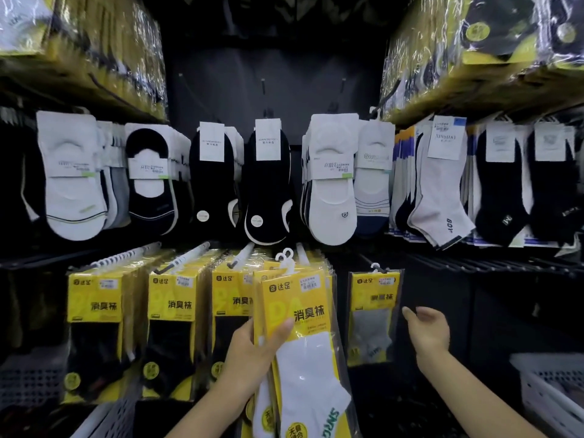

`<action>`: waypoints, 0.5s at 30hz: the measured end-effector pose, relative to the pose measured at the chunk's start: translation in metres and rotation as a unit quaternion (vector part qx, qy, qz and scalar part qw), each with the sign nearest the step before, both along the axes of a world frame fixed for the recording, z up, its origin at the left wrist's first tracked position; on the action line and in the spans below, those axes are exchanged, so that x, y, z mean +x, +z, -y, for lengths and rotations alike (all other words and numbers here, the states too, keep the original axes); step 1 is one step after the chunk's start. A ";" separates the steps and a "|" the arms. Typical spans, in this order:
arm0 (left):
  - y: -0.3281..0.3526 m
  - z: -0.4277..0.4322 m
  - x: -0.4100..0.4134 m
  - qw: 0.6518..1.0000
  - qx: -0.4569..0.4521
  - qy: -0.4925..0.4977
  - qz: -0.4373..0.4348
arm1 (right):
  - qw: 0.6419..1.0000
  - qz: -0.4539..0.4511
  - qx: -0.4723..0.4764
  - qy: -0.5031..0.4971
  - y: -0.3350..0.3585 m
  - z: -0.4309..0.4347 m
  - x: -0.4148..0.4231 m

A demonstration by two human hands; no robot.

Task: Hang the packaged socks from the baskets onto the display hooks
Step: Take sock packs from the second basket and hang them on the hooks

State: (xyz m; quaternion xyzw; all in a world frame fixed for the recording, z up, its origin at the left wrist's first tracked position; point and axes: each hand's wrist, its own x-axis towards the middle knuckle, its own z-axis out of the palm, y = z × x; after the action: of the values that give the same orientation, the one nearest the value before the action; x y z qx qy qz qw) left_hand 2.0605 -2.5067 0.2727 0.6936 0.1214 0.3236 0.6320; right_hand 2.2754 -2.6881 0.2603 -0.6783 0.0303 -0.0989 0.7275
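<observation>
- three lower hooks [186,259] look full; a lone pack [374,314] hangs further right.
- left hand [252,352] fingers grip unhung sock packs [300,311]; right hand [429,330] fingers loose, empty.

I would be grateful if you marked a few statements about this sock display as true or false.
1. The left hand grips yellow packs showing white socks. True.
2. The right hand pinches a pack by its hanger. False: its fingers are relaxed and hold nothing.
3. The grey-sock pack hangs to the right of the held packs. True.
4. The crowded hooks at lower left carry packs of white socks. False: the black-sock packs hang there.
</observation>
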 end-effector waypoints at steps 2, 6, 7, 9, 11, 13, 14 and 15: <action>-0.003 0.004 -0.002 1.000 -0.006 -0.016 -0.005 | 0.996 0.035 0.012 0.079 0.002 -0.001 -0.020; -0.004 0.017 -0.002 0.999 -0.016 -0.038 -0.009 | 0.958 0.127 0.024 0.257 0.019 -0.008 -0.085; -0.004 0.021 -0.001 0.999 -0.016 -0.041 -0.006 | 0.950 0.140 0.025 0.277 0.020 -0.010 -0.098; -0.004 0.029 0.002 0.999 -0.019 -0.043 0.003 | 0.945 0.155 0.037 0.286 0.021 -0.012 -0.118; -0.005 0.035 0.004 0.999 -0.020 -0.039 0.009 | 0.946 0.157 0.052 0.278 0.021 -0.012 -0.127; -0.005 0.037 0.005 0.999 -0.020 -0.040 0.014 | 0.943 0.135 0.074 0.294 0.022 -0.011 -0.126; -0.005 0.037 0.006 0.999 -0.018 -0.039 0.017 | 0.941 0.120 0.080 0.305 0.021 -0.010 -0.124; -0.005 0.037 0.006 0.999 -0.017 -0.038 0.019 | 0.940 0.106 0.085 0.314 0.020 -0.008 -0.120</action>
State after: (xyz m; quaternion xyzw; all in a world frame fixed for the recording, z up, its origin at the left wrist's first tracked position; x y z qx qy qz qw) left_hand 2.0661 -2.5438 0.2681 0.6803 0.0885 0.3105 0.6580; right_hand 2.1550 -2.6798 0.2804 -0.5749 -0.2527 0.0661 0.7754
